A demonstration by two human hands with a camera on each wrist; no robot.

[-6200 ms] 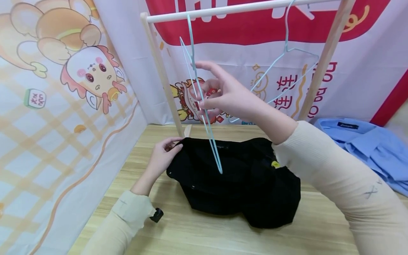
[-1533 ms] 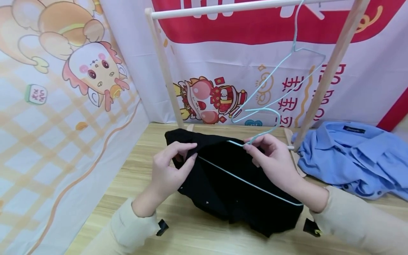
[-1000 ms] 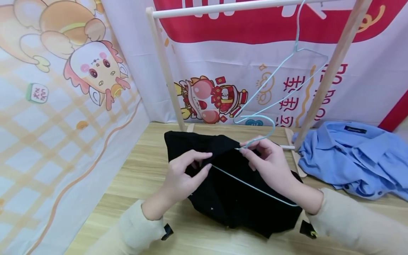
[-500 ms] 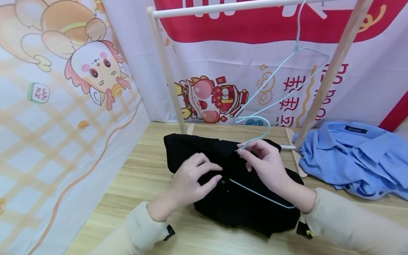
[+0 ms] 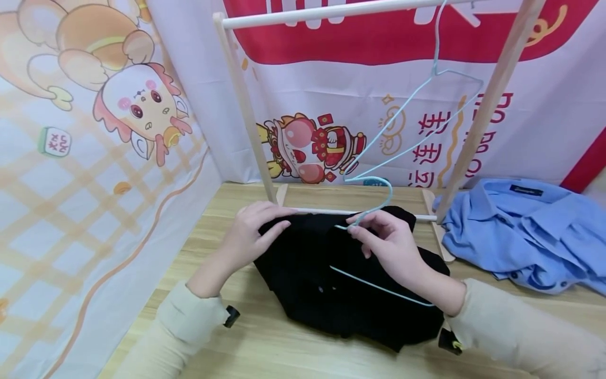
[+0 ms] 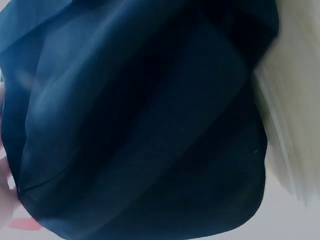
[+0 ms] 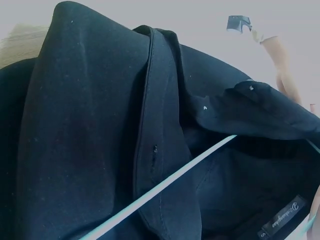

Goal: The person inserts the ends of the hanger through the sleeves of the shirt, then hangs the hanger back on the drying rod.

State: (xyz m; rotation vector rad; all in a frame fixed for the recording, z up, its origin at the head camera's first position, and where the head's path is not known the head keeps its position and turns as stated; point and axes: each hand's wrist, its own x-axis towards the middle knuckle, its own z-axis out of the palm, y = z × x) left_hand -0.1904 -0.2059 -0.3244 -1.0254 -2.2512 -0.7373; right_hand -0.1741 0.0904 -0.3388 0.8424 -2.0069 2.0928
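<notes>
A black shirt lies bunched on the table, with small buttons down its front and a collar label in the right wrist view. My left hand grips its upper left part, thumb and fingers on the cloth. In the left wrist view dark cloth fills most of the frame, and only bits of fingers show at the left edge. My right hand pinches a pale green wire hanger at the base of its hook. The hanger's left end is hidden in the shirt; its lower bar crosses the black cloth.
Behind the shirt stands a wooden rack with a top rail and a low white bar. A second wire hanger hangs from the rail's right part. A blue shirt lies at the right. Printed cloth walls enclose the table.
The hanger came off the rail's left part and into the black shirt. Since half a second ago, my left hand has moved left and back to the shirt's upper left; my right hand barely shifted.
</notes>
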